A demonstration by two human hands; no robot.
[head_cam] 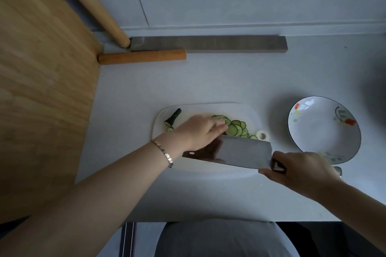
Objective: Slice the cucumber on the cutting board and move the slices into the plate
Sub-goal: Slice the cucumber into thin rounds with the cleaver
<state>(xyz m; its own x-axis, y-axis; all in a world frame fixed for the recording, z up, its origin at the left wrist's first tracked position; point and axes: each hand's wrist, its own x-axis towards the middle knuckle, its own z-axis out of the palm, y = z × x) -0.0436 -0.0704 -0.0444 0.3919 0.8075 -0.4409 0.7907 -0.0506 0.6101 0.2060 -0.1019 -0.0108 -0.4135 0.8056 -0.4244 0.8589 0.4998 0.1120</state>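
- Cucumber slices (234, 128): a loose overlapping heap of thin rounds lying on the cutting board (248, 116), towards its far right part, just beyond the blade.
- Cucumber end (173, 118): a short dark stub with one or two stray rounds beside it, at the board's left edge, apart from the heap.
- Left hand (197, 131): fingers straight and laid flat on the near side of the heap, holding nothing; it seems to be pressing the slices towards the blade.
- Cleaver (236, 152): broad blade tilted on the board, its edge against the heap.
- Right hand (302, 170): fingers wrapped round the cleaver's handle.
- Plate (317, 137): white with a flower print, on the counter to the right of the board, near but apart; no slices in it.
- Progress, as judged: cutting looks finished, gathering is in hand, and the whole transfer to the plate is left.
- Small white ring (262, 135): sits at the board's right edge, between heap and plate, and may obstruct a sideways sweep.
- Surroundings: wooden board (41, 89) on the left; rolling pin (89, 4), grey bar (208, 43) and wooden handle (142, 56) at the back wall, well clear.
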